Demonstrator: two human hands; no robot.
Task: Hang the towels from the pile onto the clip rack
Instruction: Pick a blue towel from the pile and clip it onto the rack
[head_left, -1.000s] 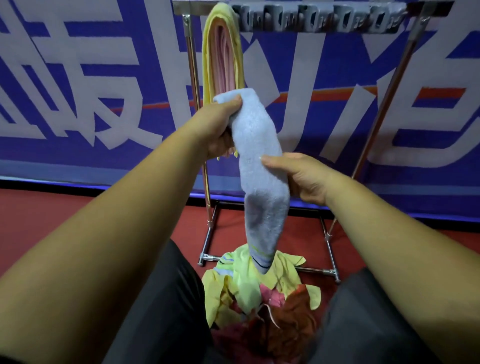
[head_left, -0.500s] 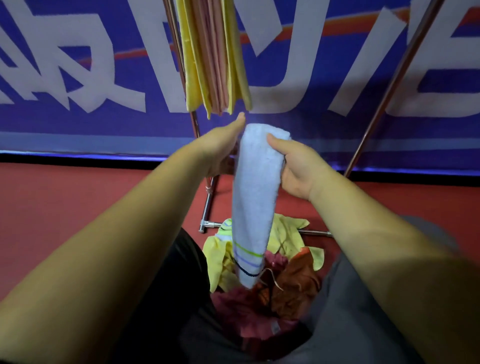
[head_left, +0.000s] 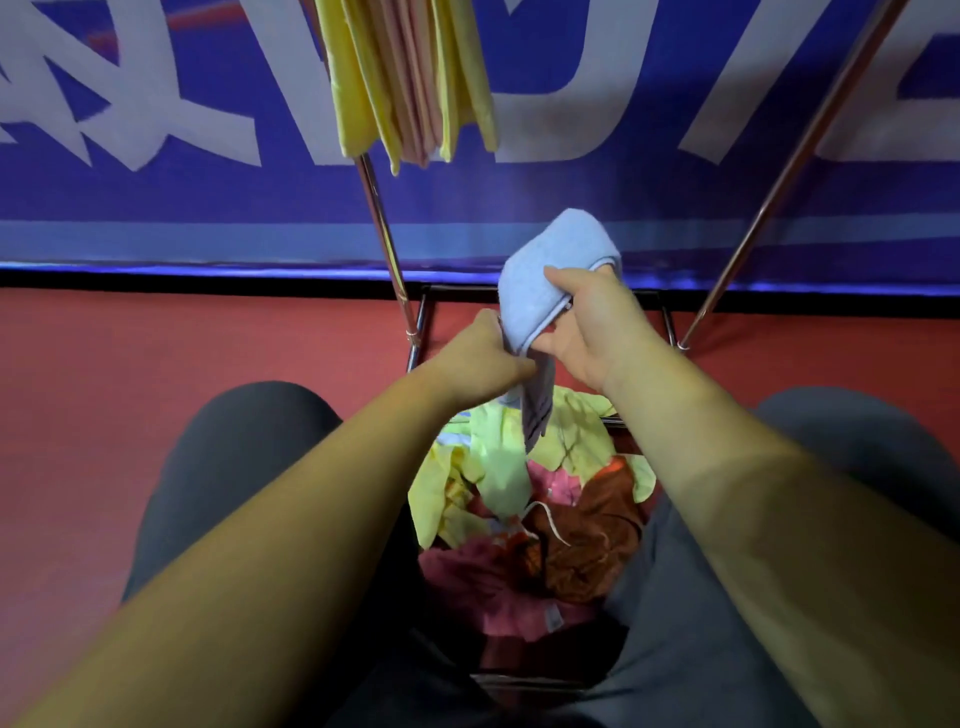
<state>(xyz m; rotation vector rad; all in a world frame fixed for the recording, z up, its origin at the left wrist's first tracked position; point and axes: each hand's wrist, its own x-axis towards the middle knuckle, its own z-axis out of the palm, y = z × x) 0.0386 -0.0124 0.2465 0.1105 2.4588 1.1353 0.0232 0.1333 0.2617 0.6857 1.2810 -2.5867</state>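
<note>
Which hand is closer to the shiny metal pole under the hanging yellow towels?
Left. The left hand is just right of the shiny metal pole, gripping the light blue terry towel. The right hand holds the towel farther right.

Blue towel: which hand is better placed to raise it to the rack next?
Probably the right hand: it pinches the blue towel near its top fold, higher up. The left hand grips it lower, where the end hangs toward the pile.
</note>
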